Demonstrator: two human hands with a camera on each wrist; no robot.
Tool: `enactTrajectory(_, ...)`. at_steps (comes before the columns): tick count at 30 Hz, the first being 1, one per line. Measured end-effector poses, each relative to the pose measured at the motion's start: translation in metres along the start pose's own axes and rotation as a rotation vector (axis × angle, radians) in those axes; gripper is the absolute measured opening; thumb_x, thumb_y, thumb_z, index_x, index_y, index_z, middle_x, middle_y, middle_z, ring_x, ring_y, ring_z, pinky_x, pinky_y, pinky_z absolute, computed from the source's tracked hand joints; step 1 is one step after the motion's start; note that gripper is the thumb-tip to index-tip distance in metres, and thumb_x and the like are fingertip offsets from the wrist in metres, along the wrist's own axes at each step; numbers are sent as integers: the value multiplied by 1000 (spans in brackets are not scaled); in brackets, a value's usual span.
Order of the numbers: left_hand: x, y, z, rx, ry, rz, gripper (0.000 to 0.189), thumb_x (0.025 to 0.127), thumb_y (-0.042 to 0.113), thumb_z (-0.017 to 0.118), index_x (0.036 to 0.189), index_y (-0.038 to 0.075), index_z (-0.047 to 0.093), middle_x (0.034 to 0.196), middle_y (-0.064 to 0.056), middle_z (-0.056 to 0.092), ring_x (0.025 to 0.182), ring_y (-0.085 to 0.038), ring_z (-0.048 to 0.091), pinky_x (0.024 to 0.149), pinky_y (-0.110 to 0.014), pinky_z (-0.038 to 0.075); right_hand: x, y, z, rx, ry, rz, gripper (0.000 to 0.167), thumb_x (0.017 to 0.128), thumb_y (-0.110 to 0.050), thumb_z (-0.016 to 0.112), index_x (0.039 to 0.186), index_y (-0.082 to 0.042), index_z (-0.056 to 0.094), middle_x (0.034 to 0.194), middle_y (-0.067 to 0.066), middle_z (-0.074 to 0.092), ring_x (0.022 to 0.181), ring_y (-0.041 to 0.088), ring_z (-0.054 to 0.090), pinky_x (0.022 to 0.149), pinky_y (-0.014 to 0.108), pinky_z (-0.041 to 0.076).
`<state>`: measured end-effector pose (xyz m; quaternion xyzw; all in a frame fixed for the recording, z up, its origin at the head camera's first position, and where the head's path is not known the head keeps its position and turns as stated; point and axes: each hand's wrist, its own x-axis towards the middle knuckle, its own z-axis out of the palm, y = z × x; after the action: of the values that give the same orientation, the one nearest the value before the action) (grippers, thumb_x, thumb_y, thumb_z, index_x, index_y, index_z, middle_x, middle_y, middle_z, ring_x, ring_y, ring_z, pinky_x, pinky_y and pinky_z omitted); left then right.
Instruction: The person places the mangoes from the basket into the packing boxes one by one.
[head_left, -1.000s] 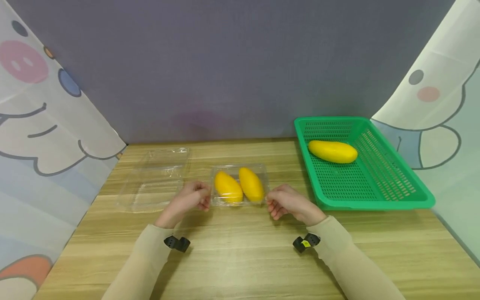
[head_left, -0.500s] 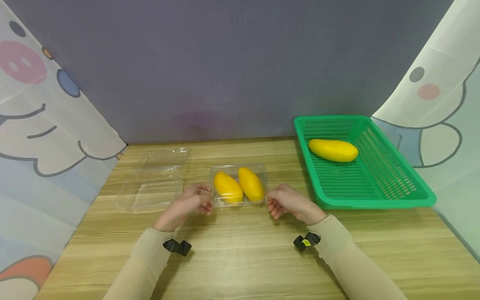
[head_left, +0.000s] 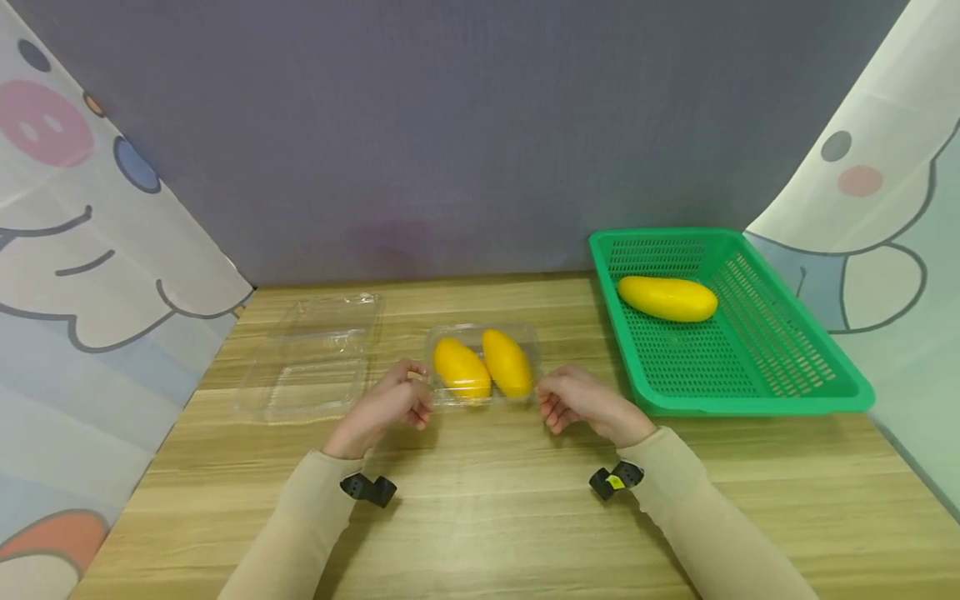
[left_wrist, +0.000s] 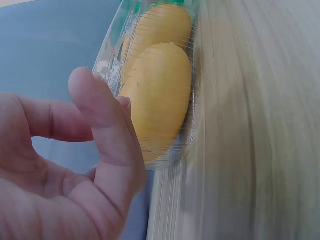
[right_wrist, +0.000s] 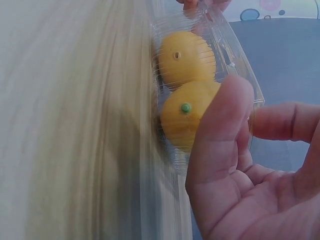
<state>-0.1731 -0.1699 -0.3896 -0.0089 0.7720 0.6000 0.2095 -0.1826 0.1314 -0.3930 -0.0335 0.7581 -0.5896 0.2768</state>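
Note:
Two yellow mangoes (head_left: 461, 369) lie side by side inside a clear plastic clamshell box (head_left: 483, 332), its lid down over them. At the box's left edge, my left hand (head_left: 386, 408) pinches the near corner of the rim between thumb and fingers. My right hand (head_left: 588, 404) grips the opposite corner on the right. The right wrist view shows the thumb (right_wrist: 220, 130) in front of the rim and a finger behind it. A green stem end (right_wrist: 185, 108) shows on one mango through the ribbed plastic wall.
An open, empty clear clamshell box (head_left: 307, 383) lies on the wooden table (head_left: 480, 517) to the left. On the right stands a green plastic basket (head_left: 750, 406) holding one long yellow fruit (head_left: 667, 299). A grey panel (head_left: 450, 150) rises behind the table.
The box with the mangoes has shifted slightly right, the left hand moving with it and its index finger changing position at the rim. My right hand keeps nearly the same place.

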Motion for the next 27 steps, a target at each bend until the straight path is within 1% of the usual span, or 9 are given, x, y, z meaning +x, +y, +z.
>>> enactTrajectory(5, 2, 2, 4, 5, 12, -3, 52, 90, 4, 52, 139, -2, 36, 86, -14, 59, 69, -25, 59, 67, -35, 55, 0, -1, -1, -16, 31, 3, 18, 92, -8, 52, 83, 6, 58, 66, 5, 58, 53, 13, 56, 54, 27, 55)
enactTrajectory(8, 4, 2, 7, 1, 30, -5, 53, 88, 4, 52, 139, -2, 37, 85, -14, 59, 67, -24, 59, 65, -34, 54, -3, -4, 3, -100, 113, 0, 19, 91, -9, 52, 85, 7, 60, 66, 7, 58, 53, 15, 56, 53, 29, 55)
enactTrajectory(13, 7, 2, 13, -16, 64, 6, 53, 86, 3, 54, 137, -2, 40, 85, -14, 59, 65, -23, 59, 65, -33, 54, -14, -12, 16, -499, 337, -43, 29, 96, -19, 50, 71, -5, 57, 61, 6, 54, 50, 18, 52, 47, 30, 46)
enactTrajectory(16, 9, 3, 16, -26, 78, 10, 51, 87, 4, 54, 135, -2, 40, 84, -14, 58, 64, -23, 59, 64, -32, 54, -20, -15, 23, -748, 446, -141, 30, 95, -18, 53, 67, -8, 52, 62, 6, 50, 51, 19, 47, 46, 30, 39)
enactTrajectory(19, 13, 2, 18, -46, 88, 11, 50, 86, 2, 52, 134, -3, 40, 81, -13, 58, 62, -22, 59, 62, -31, 54, -24, -17, 29, -922, 553, -285, 17, 90, -13, 60, 82, 2, 62, 77, 12, 56, 63, 24, 52, 53, 36, 47)
enactTrajectory(20, 14, 2, 19, -50, 89, 11, 50, 86, 2, 52, 134, -3, 40, 81, -13, 58, 62, -21, 58, 61, -31, 54, -24, -18, 31, -969, 579, -335, 17, 88, -11, 62, 89, 6, 64, 83, 15, 58, 69, 27, 55, 59, 40, 51)
enactTrajectory(22, 15, 2, 21, -60, 89, 10, 51, 85, 1, 52, 134, -4, 40, 80, -13, 58, 62, -21, 58, 61, -31, 54, -22, -19, 34, -1052, 618, -427, 31, 86, -12, 66, 107, 10, 65, 99, 21, 62, 84, 34, 59, 73, 46, 54)
enactTrajectory(24, 15, 3, 23, -65, 90, 8, 51, 85, 2, 53, 134, -3, 41, 80, -13, 58, 63, -22, 58, 62, -32, 55, -18, -22, 37, -1105, 606, -477, 43, 88, -18, 69, 122, 8, 64, 116, 25, 62, 104, 42, 59, 88, 52, 52)
enactTrajectory(27, 17, 4, 26, -66, 91, 17, 50, 85, 3, 53, 133, -2, 42, 80, -13, 59, 64, -22, 58, 62, -32, 56, -8, -25, 40, -1164, 547, -508, 60, 91, -33, 70, 141, -2, 58, 140, 25, 53, 130, 48, 47, 104, 60, 43)
